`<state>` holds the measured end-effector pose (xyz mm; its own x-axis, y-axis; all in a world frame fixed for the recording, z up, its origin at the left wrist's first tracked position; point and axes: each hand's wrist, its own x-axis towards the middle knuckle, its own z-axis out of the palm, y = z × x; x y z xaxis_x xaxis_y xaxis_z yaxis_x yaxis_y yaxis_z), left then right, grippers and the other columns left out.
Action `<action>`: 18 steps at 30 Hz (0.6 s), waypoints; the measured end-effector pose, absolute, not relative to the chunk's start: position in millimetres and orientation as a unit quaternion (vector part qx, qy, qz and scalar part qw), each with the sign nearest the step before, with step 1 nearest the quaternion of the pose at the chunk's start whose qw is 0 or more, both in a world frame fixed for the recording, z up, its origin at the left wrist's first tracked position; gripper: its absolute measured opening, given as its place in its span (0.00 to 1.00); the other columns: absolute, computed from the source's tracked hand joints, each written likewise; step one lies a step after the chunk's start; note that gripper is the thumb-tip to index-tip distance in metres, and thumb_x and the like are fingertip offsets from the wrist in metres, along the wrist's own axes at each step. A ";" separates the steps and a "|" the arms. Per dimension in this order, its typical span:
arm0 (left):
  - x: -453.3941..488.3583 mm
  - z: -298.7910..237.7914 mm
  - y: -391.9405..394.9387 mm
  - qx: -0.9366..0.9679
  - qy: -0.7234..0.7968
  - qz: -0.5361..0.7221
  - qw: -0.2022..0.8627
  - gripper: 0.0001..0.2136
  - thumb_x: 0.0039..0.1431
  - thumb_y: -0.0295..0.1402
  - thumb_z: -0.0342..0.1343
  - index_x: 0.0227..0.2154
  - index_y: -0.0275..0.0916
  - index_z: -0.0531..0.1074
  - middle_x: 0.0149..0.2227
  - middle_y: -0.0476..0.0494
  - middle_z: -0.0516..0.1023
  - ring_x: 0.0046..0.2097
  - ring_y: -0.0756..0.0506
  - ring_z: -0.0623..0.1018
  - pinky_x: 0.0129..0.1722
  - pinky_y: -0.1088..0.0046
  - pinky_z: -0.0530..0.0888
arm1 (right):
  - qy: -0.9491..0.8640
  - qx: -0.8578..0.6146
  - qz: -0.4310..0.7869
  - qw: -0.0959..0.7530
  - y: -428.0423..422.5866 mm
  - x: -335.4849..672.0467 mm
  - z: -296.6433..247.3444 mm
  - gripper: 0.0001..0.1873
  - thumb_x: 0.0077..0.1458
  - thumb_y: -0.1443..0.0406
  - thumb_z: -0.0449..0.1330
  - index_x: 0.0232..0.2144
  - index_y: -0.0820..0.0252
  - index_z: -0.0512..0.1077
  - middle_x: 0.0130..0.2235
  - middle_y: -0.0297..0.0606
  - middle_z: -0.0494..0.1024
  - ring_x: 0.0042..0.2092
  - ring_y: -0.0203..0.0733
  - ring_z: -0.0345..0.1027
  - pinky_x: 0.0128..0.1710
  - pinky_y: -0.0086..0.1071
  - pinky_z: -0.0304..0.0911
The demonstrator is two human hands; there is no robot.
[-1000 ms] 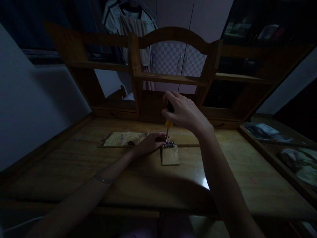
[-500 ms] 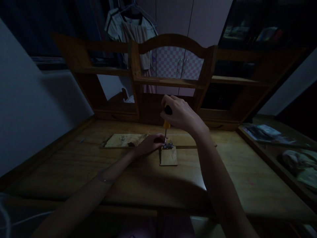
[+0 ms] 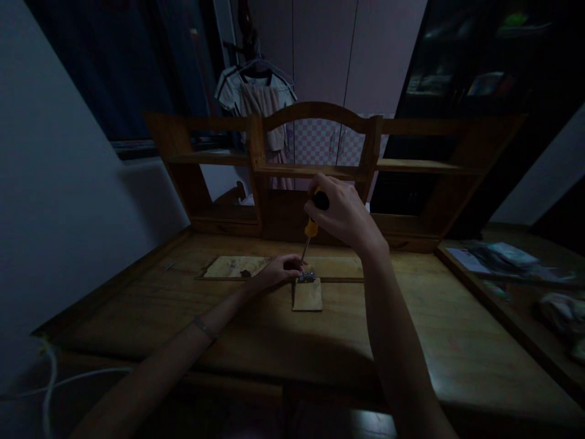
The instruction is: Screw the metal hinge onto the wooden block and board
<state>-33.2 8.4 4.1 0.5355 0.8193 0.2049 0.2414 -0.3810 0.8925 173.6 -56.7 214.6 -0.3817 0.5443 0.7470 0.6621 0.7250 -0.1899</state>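
Observation:
My right hand [image 3: 342, 213] is closed round the black and yellow handle of a screwdriver [image 3: 312, 224]. Its shaft slants down to a small metal hinge [image 3: 307, 278]. The hinge sits at the far edge of a small wooden block [image 3: 308, 295], where that block meets a long flat board [image 3: 283, 267]. My left hand [image 3: 280, 272] rests on the desk just left of the hinge, fingers pinched together at the screwdriver's tip. What they pinch is too small to make out.
All this lies on a wooden desk [image 3: 256, 329] with a shelf unit [image 3: 320, 164] at its back. Clothes on a hanger [image 3: 256, 91] hang behind. Papers and cloth [image 3: 512, 256] lie at the right. A white cable [image 3: 50, 378] runs at the lower left.
The view has pulled back and tilted up, so the desk looks smaller. The screwdriver now leans a little more to the right; both hands stay at the hinge.

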 end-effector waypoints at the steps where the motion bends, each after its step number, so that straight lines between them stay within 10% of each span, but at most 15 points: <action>1: -33.0 3.6 9.7 0.757 0.353 0.330 0.439 0.16 0.56 0.32 0.65 0.47 0.34 0.77 0.40 0.41 0.82 0.41 0.45 0.81 0.45 0.68 0.76 | -0.822 -0.364 -0.074 0.431 -58.4 177.3 216.7 0.06 0.58 0.66 0.56 0.40 0.57 0.68 0.41 0.41 0.77 0.43 0.46 0.71 0.45 0.37 0.61; 18: -31.2 23.9 3.0 0.943 0.316 0.103 -0.008 0.10 0.65 0.21 0.51 0.43 0.38 0.75 0.46 0.40 0.77 0.42 0.45 0.76 0.42 0.72 0.70 | -0.764 -0.367 -0.101 0.522 -69.5 214.8 231.1 0.06 0.57 0.65 0.58 0.38 0.56 0.71 0.36 0.37 0.76 0.38 0.44 0.69 0.40 0.36 0.60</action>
